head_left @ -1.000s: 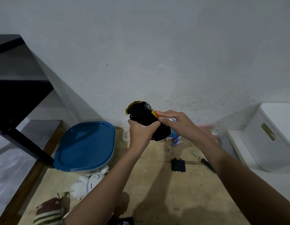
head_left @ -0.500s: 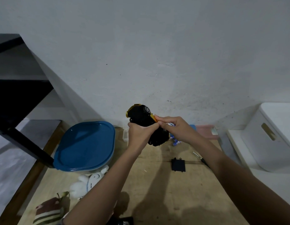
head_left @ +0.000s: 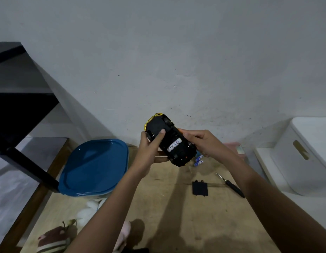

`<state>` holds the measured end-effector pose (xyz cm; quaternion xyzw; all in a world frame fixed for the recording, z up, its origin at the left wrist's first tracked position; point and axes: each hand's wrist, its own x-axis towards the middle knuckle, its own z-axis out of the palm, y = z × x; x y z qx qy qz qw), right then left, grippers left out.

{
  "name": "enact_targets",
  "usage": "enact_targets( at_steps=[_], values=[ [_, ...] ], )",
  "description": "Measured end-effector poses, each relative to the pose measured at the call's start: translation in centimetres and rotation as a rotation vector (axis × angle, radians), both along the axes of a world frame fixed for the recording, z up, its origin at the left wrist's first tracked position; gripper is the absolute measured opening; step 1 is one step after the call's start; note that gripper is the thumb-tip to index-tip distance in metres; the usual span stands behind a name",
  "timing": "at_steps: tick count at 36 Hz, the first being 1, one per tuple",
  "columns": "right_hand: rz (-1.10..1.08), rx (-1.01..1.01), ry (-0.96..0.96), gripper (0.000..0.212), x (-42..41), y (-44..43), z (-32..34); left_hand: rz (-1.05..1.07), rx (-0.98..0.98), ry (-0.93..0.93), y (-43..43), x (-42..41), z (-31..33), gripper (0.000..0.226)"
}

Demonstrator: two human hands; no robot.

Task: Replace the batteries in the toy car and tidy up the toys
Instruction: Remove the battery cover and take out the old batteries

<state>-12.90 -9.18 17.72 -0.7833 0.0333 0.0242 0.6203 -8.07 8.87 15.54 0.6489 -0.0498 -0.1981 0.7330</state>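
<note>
I hold a black and yellow toy car (head_left: 169, 141) upside down above the wooden floor, its underside facing me. My left hand (head_left: 151, 152) grips its front end, thumb on the underside. My right hand (head_left: 200, 143) grips the car's rear right side, fingers curled round the edge. Two blue and white batteries (head_left: 199, 160) lie on the floor just behind the car. The black battery cover (head_left: 200, 188) lies flat on the floor below my right hand, and a small black-handled screwdriver (head_left: 231, 186) lies to its right.
A tub with a blue lid (head_left: 94, 167) stands at the left. Plush toys (head_left: 90, 207) and a striped soft toy (head_left: 54, 240) lie at the lower left. A white storage box (head_left: 308, 154) is at the right, a pink object (head_left: 235, 148) by the wall, a black table (head_left: 21, 110) at the left.
The car has turned so its underside faces me more fully, and it sits a little lower. My right hand has shifted from the car's top edge to its rear right side.
</note>
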Motion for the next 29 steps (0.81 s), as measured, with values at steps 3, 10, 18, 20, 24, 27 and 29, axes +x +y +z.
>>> enact_targets(
  at_steps=[3, 10, 18, 20, 24, 27, 29],
  values=[
    [0.022, -0.078, -0.017, 0.034, 0.5, -0.2, 0.0, -0.032, -0.054, -0.004, 0.3, 0.4, 0.6, 0.022],
    [-0.408, 0.038, -0.181, 0.026, 1.2, -0.6, 0.0, 0.065, -0.233, 0.057, -0.2, 0.8, 1.1, 0.039],
    [-0.673, 0.384, 0.048, 0.033, 1.4, -0.6, -0.5, 0.209, -0.382, 0.083, -1.2, 0.8, 1.2, 0.022],
    [-0.649, 0.324, 0.103, 0.030, 1.4, -0.3, -0.6, 0.238, -0.409, 0.078, -1.5, 0.8, 1.2, 0.018],
    [-0.576, 0.208, 0.188, 0.038, 1.3, 0.7, -0.3, 0.254, -0.455, 0.075, -2.1, 0.4, 1.1, 0.019],
    [-0.514, 0.278, 0.207, 0.048, 1.2, 1.0, 0.3, 0.241, -0.479, 0.089, -2.1, 0.4, 0.9, 0.031],
    [-0.473, 0.296, 0.197, 0.055, 1.1, 1.0, 0.6, 0.209, -0.476, 0.092, -2.0, 0.5, 0.8, 0.038]
  ],
)
